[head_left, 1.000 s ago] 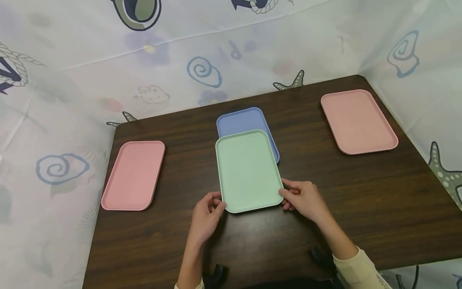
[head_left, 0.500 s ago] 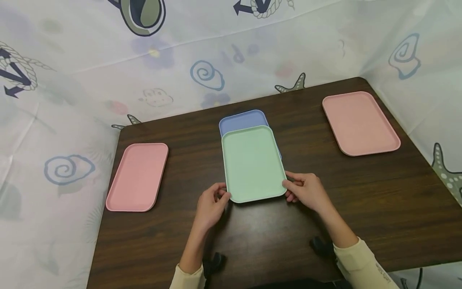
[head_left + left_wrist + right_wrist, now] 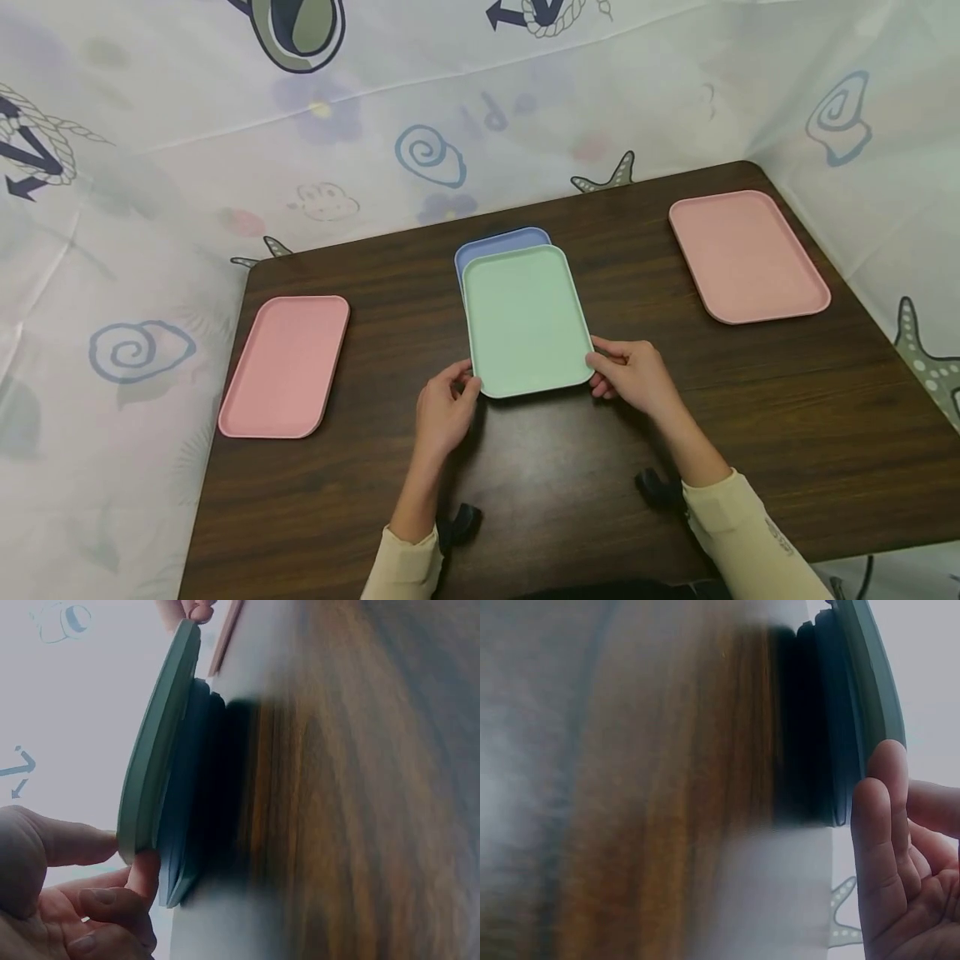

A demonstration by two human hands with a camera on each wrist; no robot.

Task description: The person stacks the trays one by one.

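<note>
A pale green tray (image 3: 528,321) with rounded corners and a low rim is held level over the middle of the table. My left hand (image 3: 445,410) pinches its near left corner, thumb at the rim and fingers underneath. At the near right corner my right hand (image 3: 633,373) grips it the same way. Beneath lies a blue tray (image 3: 495,243), mostly covered; only its far edge and a strip on the left show in the head view. The left wrist view shows the green tray (image 3: 154,761) edge-on, close above the blue edge (image 3: 186,769) of what looks like stacked trays.
One pink tray (image 3: 287,367) lies at the table's left side, another pink tray (image 3: 748,255) at the far right. The dark wooden table (image 3: 787,442) meets a printed white cloth (image 3: 300,125) at the back and sides. Dark straps (image 3: 461,525) hang under the wrists.
Both hands have moved the green tray away from the body, so it covers more of the blue one. The pink trays have stayed put.
</note>
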